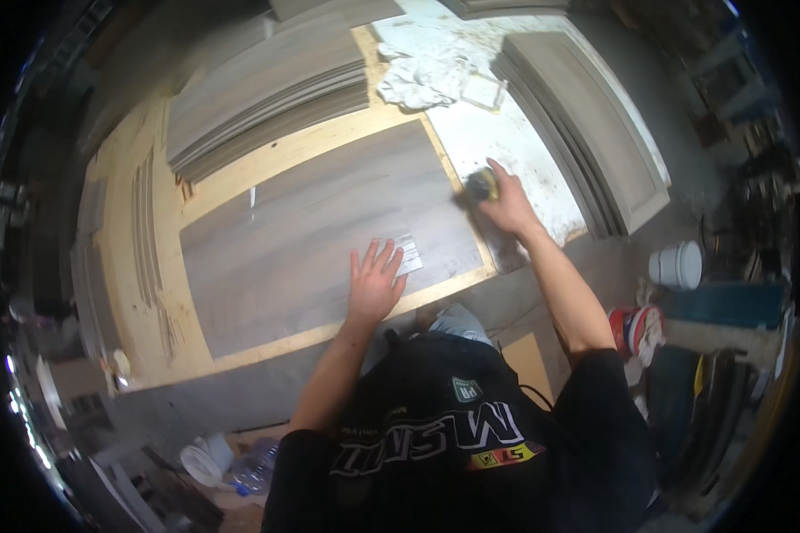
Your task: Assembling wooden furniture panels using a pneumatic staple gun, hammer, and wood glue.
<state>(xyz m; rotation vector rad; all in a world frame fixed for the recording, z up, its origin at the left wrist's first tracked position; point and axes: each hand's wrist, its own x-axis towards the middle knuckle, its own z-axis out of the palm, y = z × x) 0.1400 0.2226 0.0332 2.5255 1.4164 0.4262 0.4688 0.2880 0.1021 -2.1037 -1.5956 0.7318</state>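
A large grey wood-grain panel [320, 231] lies flat on a pale wooden workbench [267, 164]. My left hand [375, 282] rests flat on the panel's near edge, fingers spread, just beside a small pale label [409, 253]. My right hand [504, 206] is closed around a dark sanding sponge with a yellow edge [482, 185], pressing it at the panel's right end where it meets a white spattered surface [507, 142].
A stack of grey panels [267, 93] lies at the back of the bench. A crumpled white rag [425, 75] sits on the spattered surface, and framed grey doors [596, 124] lie to the right. A white bucket [677, 265] stands on the floor at right.
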